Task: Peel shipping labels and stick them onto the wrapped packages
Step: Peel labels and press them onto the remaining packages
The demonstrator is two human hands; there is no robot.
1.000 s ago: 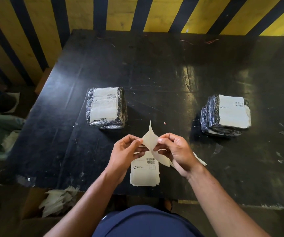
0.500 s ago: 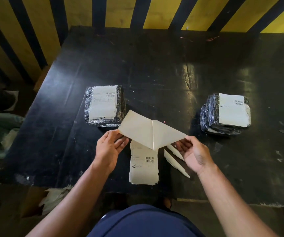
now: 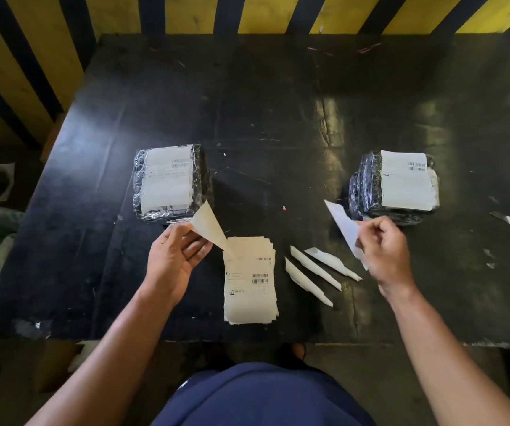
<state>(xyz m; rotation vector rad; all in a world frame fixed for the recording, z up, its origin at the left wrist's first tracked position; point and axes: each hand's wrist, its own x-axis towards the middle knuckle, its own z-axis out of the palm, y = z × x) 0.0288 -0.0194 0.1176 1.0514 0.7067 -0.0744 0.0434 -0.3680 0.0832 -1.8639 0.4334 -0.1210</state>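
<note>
- Your left hand [image 3: 175, 259] pinches a cream sheet [image 3: 209, 230] by its near edge, thumb on top, other fingers loose under it. The sheet points up and away, toward the left package [image 3: 170, 182].
- Your right hand [image 3: 381, 247] is curled round a white sheet [image 3: 344, 227]. Its long side runs from your fist up and to the left, and its tip points away from you.
- I cannot tell for sure which sheet is the sticky label and which is the backing.
- The right package [image 3: 398, 186] sits just past your right hand, so that hand is the nearer one to it. The left package sits just past your left hand.
- Both packages already show a label on top, long side running away from you.
- My guess: the sheet should be turned flat, long side matching the package top, before pressing down.
- The label stack [image 3: 249, 281] lies between your hands on the black table [image 3: 278, 112], long side pointing away from you. Three thin paper strips [image 3: 315, 272] lie just right of it.
</note>
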